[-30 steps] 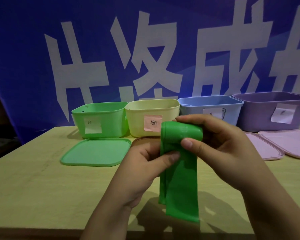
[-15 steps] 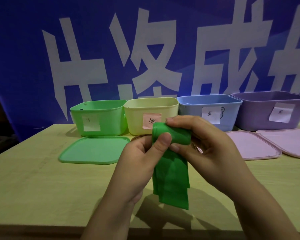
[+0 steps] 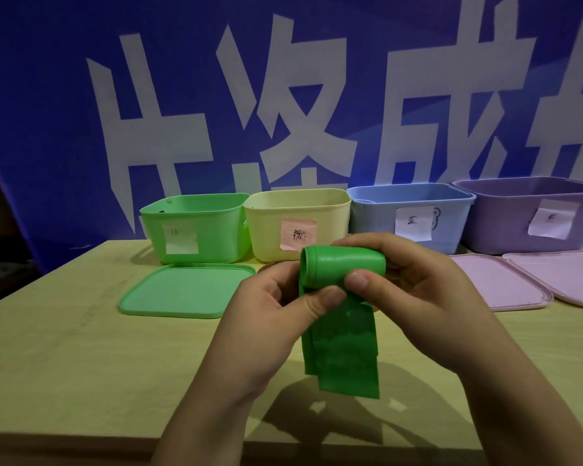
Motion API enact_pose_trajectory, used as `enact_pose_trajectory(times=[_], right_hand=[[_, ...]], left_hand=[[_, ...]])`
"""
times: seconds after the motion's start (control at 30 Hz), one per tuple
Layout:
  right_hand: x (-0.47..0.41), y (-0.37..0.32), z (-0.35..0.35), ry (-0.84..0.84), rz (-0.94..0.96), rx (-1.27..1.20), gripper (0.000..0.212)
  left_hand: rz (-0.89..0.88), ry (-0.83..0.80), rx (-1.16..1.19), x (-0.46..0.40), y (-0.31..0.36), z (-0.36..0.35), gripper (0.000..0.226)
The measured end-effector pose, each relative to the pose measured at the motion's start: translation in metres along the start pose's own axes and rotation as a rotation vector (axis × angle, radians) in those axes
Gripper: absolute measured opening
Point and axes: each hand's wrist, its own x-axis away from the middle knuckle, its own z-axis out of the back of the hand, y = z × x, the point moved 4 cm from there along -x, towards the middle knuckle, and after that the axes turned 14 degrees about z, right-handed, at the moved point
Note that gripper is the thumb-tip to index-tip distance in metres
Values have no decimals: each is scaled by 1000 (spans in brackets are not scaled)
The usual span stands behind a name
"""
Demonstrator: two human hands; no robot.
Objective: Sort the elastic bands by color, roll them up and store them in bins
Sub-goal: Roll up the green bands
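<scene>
Both hands up over the tabletop [image 3: 48,348], working one green elastic band [image 3: 342,344]. Its top part is wound into a roll lying sideways, open end facing left; the loose tail hangs straight down from the roll, bottom edge clear of the tabletop. Left hand [image 3: 266,317]: thumb pressed on the band just under the roll, fingers curled behind it. Right hand [image 3: 418,297]: fingers curled over the roll's top, thumb tip against its front, gripping it. Along the back edge, a row of four open bins, each with a paper label: green bin [image 3: 196,227], yellow bin [image 3: 297,220], blue bin [image 3: 411,213], purple bin [image 3: 532,213]. Green lid [image 3: 186,290] flat in front of the green bin; two pink lids [image 3: 505,284] flat at right, overlapping. Blue banner [image 3: 283,95] with large white characters behind
</scene>
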Motion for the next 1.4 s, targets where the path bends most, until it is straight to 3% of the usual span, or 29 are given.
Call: enact_pose_trajectory(times=[0.13,0.3,0.43,0.67,0.87,1.03,1.17,1.3,1.4], right_hand=[[-1,-6,2,69,73,-22,25],[-1,-6,5,110,68,-38,22],[-1,-4,4,108,44,-78,21],[0,1,10,126,-33,-202,19],[-1,5,9,90,-72,-405,38],[0,9,10,150,-100,-404,30],[3,7,14,207,-51,-220,46],[5,3,17,253,13,-77,30],[6,1,17,270,19,-16,31]], left_hand=[[23,8,17,-2,0,1,40],[-1,30,80,-2,-3,4,26],[55,-27,136,-4,-6,7,30],[62,-62,-10,-4,-5,13,27],[45,-164,105,-4,-8,10,38],[-129,108,-23,-7,-12,6,31],[-371,315,-348,-2,-11,8,11],[-284,276,-311,-1,-11,6,20],[-226,202,-256,1,-8,3,20]])
